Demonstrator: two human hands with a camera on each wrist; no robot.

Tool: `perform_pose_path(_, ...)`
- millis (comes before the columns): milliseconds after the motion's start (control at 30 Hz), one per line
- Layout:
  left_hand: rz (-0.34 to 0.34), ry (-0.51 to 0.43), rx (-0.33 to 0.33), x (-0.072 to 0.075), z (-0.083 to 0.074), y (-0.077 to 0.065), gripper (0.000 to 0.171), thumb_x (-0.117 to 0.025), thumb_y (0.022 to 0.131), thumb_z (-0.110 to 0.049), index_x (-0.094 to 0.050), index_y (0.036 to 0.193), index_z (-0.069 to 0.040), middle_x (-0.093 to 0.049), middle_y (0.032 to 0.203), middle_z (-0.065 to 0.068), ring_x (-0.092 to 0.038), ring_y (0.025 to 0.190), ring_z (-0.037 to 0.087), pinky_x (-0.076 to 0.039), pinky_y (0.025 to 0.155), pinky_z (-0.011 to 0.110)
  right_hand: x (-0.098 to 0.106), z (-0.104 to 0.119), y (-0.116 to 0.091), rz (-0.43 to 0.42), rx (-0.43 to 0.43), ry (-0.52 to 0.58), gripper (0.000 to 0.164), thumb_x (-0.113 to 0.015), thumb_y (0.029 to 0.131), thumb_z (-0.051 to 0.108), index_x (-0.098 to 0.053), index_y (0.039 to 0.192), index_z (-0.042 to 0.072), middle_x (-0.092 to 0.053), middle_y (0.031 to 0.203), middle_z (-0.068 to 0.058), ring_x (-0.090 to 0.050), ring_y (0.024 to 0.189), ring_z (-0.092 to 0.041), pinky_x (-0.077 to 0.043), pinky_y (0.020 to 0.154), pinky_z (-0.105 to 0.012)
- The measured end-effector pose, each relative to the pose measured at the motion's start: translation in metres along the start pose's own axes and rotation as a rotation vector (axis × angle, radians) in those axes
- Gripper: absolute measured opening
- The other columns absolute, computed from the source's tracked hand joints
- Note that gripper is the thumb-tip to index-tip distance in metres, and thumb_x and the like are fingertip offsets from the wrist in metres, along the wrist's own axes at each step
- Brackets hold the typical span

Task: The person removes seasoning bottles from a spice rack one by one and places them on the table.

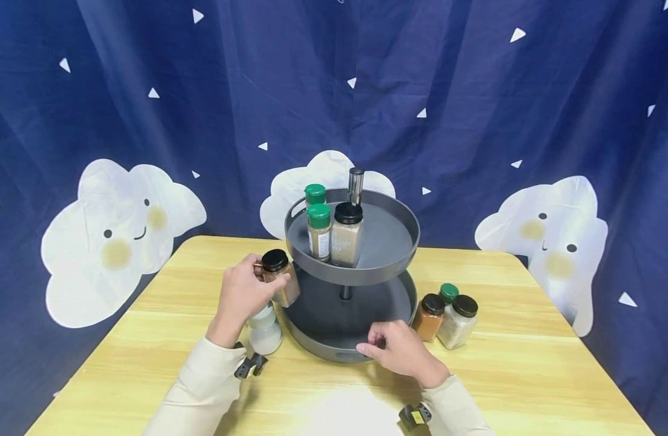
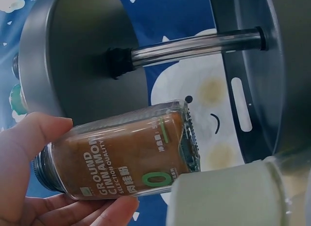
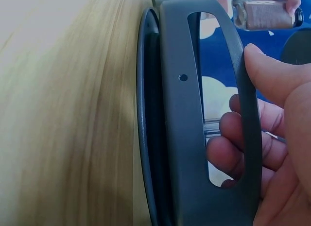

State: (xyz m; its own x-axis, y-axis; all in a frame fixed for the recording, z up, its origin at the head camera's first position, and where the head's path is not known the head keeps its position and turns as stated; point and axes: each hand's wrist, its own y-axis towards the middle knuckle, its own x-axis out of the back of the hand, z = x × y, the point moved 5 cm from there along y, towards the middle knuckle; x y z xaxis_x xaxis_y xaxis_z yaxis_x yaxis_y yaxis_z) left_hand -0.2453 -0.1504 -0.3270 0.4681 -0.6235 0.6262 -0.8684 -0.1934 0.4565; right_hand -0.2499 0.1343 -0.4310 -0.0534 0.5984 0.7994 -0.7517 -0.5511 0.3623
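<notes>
My left hand grips a glass jar of ground cinnamon with a black lid, tilted beside the left rim of a grey two-tier round tray. The jar's printed label faces the left wrist camera. Thumb and fingers hold it near the lid end. At the front of the lower tier, my right hand holds the rim by its slotted handle. Its thumb lies on the outer side, and its curled fingertips show through the slot.
Two green-capped spice bottles and a black-lidded jar stand on the upper tier's left. Right of the tray are an orange-brown spice jar, a white-filled jar and a green-capped bottle. Pale-lidded white jars stand below my left hand.
</notes>
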Motion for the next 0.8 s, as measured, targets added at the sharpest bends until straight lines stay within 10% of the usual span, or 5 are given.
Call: perform_pose_path(800, -0.076, 0.016, -0.037, 0.024, 0.005, 0.007, 0.04, -0.078, 0.07, -0.032, -0.063, 0.09, -0.001, -0.073, 0.079, 0.018, -0.068, 0.074, 0.029, -0.053, 0.066, 0.046, 0.001, 0.002, 0.0, 0.01, 0.003, 0.005, 0.029, -0.073, 0.08, 0.038, -0.053, 0.063, 0.027, -0.049, 0.058, 0.016, -0.044, 0.051, 0.001, -0.043, 0.048, -0.018)
